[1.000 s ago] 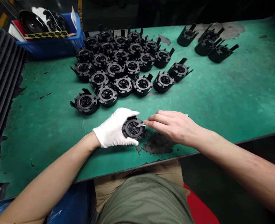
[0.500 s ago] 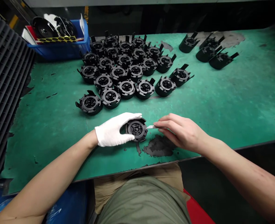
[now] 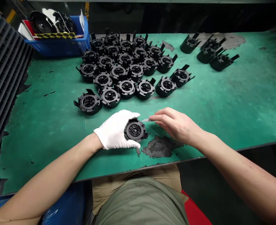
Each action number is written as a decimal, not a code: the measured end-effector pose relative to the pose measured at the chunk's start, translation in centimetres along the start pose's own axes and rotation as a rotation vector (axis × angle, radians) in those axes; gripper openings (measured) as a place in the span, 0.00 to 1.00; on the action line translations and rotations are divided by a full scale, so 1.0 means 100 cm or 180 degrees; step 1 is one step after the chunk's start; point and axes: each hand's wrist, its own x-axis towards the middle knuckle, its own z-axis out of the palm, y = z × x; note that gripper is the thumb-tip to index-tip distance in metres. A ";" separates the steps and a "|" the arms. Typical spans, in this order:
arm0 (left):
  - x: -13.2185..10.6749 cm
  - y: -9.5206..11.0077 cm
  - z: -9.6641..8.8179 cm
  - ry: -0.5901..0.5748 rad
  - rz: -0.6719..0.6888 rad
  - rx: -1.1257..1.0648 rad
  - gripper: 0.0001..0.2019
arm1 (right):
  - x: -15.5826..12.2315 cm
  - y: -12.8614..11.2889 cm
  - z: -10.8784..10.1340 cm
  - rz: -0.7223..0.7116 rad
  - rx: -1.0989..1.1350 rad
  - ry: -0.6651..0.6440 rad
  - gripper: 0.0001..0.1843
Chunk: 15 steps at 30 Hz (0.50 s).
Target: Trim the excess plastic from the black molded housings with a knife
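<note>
My left hand [image 3: 116,131], in a white glove, is wrapped round a round black plastic housing [image 3: 135,130] with tabs on its rim, low over the green mat. Thumb and fingers press its sides, and its ribbed face looks up at me. My bare right hand [image 3: 175,123] pinches a small pale blade [image 3: 145,120] with a pointed tip. That tip is close to the housing's upper right rim; whether it touches I cannot tell. The blade's handle is hidden in my fingers.
Several like black housings [image 3: 126,88] stand in rows beyond my hands, others [image 3: 208,54] at the back right. A blue bin [image 3: 55,48] of parts sits back left, beside ridged dark trays [image 3: 8,78]. The green mat [image 3: 222,103] has a torn dark patch [image 3: 162,147].
The housing has turned in my left hand, a tab now showing at its lower right. My right hand has moved slightly up and left with the blade, towards the upper rim.
</note>
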 end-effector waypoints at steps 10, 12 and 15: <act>-0.008 0.001 -0.004 -0.0364 0.0381 0.0050 0.49 | 0.012 0.003 0.014 -0.0537 -0.0204 0.0070 0.12; -0.006 -0.001 0.001 -0.0125 0.0400 0.0131 0.54 | 0.011 -0.001 0.016 -0.0492 -0.0257 0.0094 0.13; -0.003 -0.004 0.007 0.0117 0.0314 0.0240 0.56 | 0.010 -0.006 0.016 -0.0499 -0.0383 0.0119 0.14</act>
